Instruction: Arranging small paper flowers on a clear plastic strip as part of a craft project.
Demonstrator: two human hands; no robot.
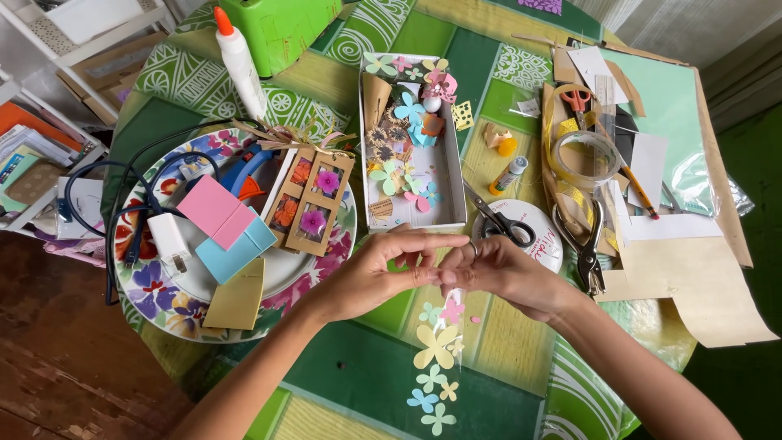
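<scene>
Between the fingers [430, 275] of both hands, near the counter's front edge, is the top end of a clear plastic strip carrying pastel paper flowers [437, 350]. The left hand [371, 277] and right hand [509, 273] are closed in a pinch on it. Behind them lies the white cardboard box of paper flowers [411, 138]; black scissors [501, 222] lie right. I think a light, even hold would keep the strip flat.

Two scissors [503, 222] [577, 99], one glue bottle [240, 63], one plate [147, 281] (flowered).
</scene>
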